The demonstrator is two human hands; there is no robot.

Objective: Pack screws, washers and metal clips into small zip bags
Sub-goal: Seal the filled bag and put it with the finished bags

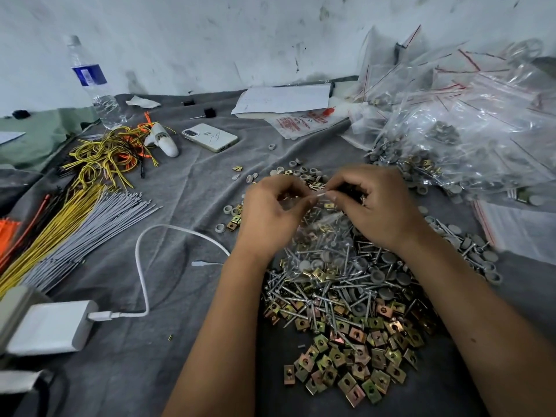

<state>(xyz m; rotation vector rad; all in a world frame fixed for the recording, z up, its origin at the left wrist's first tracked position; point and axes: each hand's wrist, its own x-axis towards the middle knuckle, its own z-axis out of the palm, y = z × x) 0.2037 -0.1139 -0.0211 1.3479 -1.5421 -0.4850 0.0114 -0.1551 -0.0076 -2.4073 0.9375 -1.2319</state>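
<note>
1. While left hand (270,212) and right hand (373,206) pinch the top edge of one small zip bag (319,218) above the pile, it looks filled, being sealed.
2. Done: filled bags (469,139) heaped far right.
3. Left: loose screws (319,284), metal clips (355,356), grey washers (469,251) on the cloth.

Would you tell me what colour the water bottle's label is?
Blue, on the water bottle, seen in the head view.

Between my hands (319,206) I see a clear glossy plastic zip bag (323,219); below them, shiny metal screws (319,293) and brassy clips (355,356) on matt grey cloth (186,188).
</note>
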